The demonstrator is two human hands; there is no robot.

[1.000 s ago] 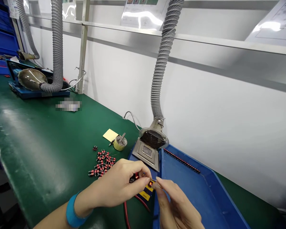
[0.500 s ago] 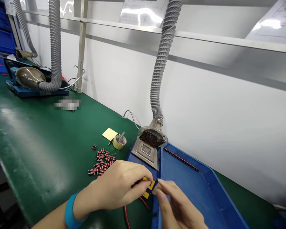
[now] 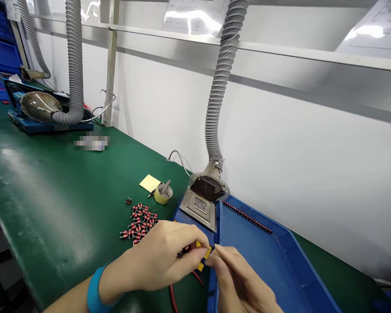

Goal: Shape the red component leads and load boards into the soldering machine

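Note:
My left hand (image 3: 169, 254), with a blue band (image 3: 97, 290) at the wrist, is closed in a pinch, thumb against forefinger. A dark reddish bit shows inside its curl, too hidden to name. Close beside its fingertips, my right hand (image 3: 239, 278) pinches too; what lies between its fingers is too small to make out. Both hands are above the near end of a blue device with a metal solder pot (image 3: 200, 204) and yellow labels (image 3: 200, 266). Left of them lies a pile of small red-and-black components (image 3: 141, 221) with bent metal legs, partly behind my left hand.
A blue tray (image 3: 257, 252) holds a row of red-and-black components (image 3: 247, 216) along its far side. A fume hood on a ribbed hose (image 3: 220, 87) hangs over the pot. Nearby are a yellow tub (image 3: 163, 194), a yellow note (image 3: 150, 183) and a red cable (image 3: 172, 298).
My right hand has shifted slightly left, its fingertips nearer my left hand's. A reddish bit now shows more within my left hand's curl. Otherwise the scene looks the same.

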